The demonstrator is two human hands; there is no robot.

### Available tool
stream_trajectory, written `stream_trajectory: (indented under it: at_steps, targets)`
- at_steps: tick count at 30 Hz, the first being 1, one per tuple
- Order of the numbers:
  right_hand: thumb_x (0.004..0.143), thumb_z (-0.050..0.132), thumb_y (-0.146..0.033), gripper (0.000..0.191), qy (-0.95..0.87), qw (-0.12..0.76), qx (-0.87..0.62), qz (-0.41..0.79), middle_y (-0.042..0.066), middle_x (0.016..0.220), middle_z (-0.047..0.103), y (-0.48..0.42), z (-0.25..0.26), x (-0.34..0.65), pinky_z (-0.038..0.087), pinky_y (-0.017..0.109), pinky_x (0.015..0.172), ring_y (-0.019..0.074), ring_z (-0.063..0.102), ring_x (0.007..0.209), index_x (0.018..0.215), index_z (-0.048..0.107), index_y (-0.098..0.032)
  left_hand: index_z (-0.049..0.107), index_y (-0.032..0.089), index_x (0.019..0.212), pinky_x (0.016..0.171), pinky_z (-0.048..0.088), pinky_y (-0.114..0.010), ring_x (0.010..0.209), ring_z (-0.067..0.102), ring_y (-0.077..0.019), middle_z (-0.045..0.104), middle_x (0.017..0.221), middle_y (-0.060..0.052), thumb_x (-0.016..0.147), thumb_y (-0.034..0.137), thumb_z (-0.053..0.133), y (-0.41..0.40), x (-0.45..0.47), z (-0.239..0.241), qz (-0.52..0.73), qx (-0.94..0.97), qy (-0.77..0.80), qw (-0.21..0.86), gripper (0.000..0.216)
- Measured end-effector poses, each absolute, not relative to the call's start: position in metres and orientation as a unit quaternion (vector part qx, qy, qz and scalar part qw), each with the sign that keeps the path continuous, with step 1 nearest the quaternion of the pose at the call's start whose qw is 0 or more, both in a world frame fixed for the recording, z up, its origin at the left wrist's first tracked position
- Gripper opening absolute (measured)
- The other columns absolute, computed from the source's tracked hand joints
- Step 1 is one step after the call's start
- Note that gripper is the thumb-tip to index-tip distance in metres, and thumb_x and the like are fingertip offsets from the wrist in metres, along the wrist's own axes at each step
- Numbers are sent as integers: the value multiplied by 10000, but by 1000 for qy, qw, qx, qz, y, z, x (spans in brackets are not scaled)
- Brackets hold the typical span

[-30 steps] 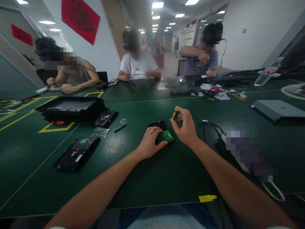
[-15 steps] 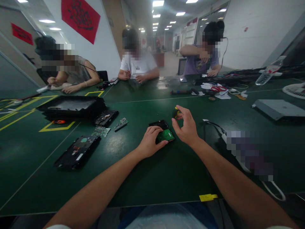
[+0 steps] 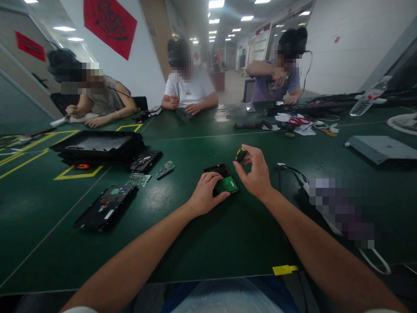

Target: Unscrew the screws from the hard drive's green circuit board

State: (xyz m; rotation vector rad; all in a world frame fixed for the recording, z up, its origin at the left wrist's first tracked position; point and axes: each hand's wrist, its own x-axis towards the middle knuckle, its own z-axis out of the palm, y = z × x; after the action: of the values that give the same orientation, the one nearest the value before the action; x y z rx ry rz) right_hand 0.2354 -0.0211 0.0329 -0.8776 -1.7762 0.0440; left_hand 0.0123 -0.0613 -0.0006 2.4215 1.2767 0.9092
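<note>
My left hand (image 3: 206, 193) grips a small black hard drive (image 3: 216, 170) with a green circuit board on top, holding it against the table. Its fingers lie over the near left part and the thumb is along the front edge. Just right of the drive, my right hand (image 3: 256, 171) pinches the black-and-yellow handle of a screwdriver (image 3: 241, 154) between thumb and fingers. The handle leans above the drive; I cannot make out the shaft or its tip.
Left of my hands lie a black drive casing (image 3: 106, 208), loose circuit boards (image 3: 166, 169) and a stack of black trays (image 3: 97, 145). On the right are a power strip (image 3: 339, 213) and a grey metal box (image 3: 382, 148). Several people sit across the green table.
The screwdriver handle in my right hand has turned and tilted slightly, with a small shift of the fingers. My left hand and the hard drive stay in place.
</note>
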Motion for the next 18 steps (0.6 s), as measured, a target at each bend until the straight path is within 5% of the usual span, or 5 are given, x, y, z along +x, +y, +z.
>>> stream_trajectory:
  at_steps: [18]
  targets:
    - [965, 615, -230, 585, -750, 550, -367, 18, 127, 1356, 551, -21, 33, 235, 625, 469, 858, 230, 664, 941, 1508, 411, -301, 623, 210, 1312, 1125, 470, -526, 1302, 518, -323, 613, 1349, -116, 896, 459, 755, -61, 12, -2, 313, 834, 436, 128, 502]
